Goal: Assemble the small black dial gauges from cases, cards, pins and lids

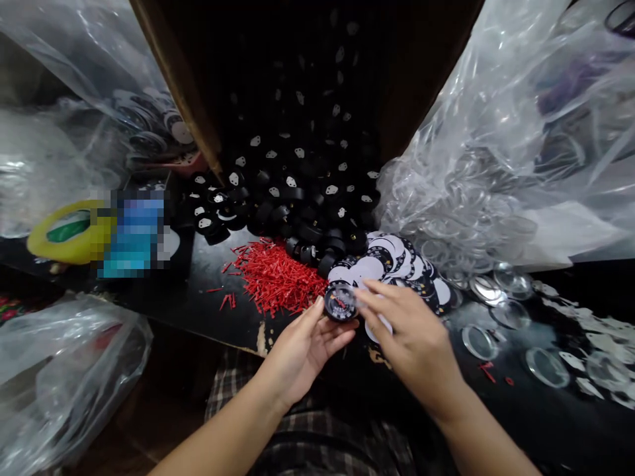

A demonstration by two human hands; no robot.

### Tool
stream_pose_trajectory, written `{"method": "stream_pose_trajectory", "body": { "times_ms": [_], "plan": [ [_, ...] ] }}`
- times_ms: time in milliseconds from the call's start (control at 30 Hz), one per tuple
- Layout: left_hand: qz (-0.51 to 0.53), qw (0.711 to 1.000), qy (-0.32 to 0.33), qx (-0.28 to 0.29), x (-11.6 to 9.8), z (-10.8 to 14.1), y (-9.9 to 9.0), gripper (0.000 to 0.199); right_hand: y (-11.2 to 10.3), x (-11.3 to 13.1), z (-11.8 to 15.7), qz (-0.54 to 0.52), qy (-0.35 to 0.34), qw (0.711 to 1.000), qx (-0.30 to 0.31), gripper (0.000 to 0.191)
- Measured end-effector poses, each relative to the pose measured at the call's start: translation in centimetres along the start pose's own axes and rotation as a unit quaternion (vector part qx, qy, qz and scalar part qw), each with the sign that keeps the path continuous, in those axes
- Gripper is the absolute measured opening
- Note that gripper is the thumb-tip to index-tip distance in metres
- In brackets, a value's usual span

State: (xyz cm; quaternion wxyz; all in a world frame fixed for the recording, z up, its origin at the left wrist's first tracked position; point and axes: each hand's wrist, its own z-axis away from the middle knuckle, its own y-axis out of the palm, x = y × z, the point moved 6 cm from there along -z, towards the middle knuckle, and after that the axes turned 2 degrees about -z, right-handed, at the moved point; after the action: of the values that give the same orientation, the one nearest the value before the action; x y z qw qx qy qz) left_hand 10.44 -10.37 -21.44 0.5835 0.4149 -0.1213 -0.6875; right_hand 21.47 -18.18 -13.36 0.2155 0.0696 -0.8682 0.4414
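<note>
Left hand (302, 347) grips a round black dial (340, 303) at its fingertips, thumb on the near-left rim, face up; red pins (275, 274) lie just beyond. Right hand (414, 337) is nearer still: fingers together, flat, tips touching the dial's right edge above the printed discs (391, 261)

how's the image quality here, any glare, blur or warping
Head view: glare streaks the clear plastic bags; a pixelated patch hides something at left; the box of black parts fades into deep shadow; edges bow outward; the left hand, right hand and small dial are fairly sharp.
</note>
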Motion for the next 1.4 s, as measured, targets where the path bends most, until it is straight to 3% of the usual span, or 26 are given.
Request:
{"method": "stream_pose_trajectory", "body": {
  "times_ms": [100,200,333,400,533,667,833,1067,1300,1400],
  "plan": [
    [-0.004,0.999,0.028,0.031,-0.5,-0.2,0.5,0.026,1.7,2.4,1.0,-0.010,-0.029,0.999,0.037,0.029],
    [-0.083,0.992,0.085,0.041,-0.9,0.1,0.5,0.030,1.6,2.6,0.9,-0.040,-0.027,0.998,0.032,0.029],
    [-0.253,0.951,0.169,0.048,-1.0,1.0,0.7,0.043,1.5,0.8,-0.2,-0.126,0.138,0.982,0.030,0.017],
    [-0.344,0.912,0.212,0.069,-0.9,1.7,1.1,0.044,2.2,0.5,-0.7,-0.122,0.186,0.973,0.055,0.034],
    [-0.441,0.853,0.264,0.089,-1.0,2.6,1.7,0.043,2.7,1.4,-1.2,-0.072,0.151,0.986,0.022,0.040],
    [-0.508,0.806,0.295,0.076,-1.6,3.5,1.7,0.042,2.8,2.1,-1.2,-0.094,0.119,0.988,-0.020,0.035],
    [-0.576,0.753,0.311,0.065,-2.7,4.6,1.4,0.042,3.4,3.0,-1.6,-0.134,0.099,0.986,-0.025,0.035],
    [-0.602,0.745,0.284,0.033,-3.8,5.5,-0.3,0.030,4.3,4.6,-2.4,-0.088,0.074,0.993,0.037,0.041],
    [-0.620,0.725,0.297,0.038,-3.9,5.7,0.3,0.039,5.5,4.8,-2.4,-0.124,0.085,0.988,0.020,0.043],
    [-0.619,0.743,0.257,0.001,-4.0,7.0,-2.8,0.039,6.3,5.2,-2.1,-0.163,0.093,0.978,0.097,0.043]
  ]
}}
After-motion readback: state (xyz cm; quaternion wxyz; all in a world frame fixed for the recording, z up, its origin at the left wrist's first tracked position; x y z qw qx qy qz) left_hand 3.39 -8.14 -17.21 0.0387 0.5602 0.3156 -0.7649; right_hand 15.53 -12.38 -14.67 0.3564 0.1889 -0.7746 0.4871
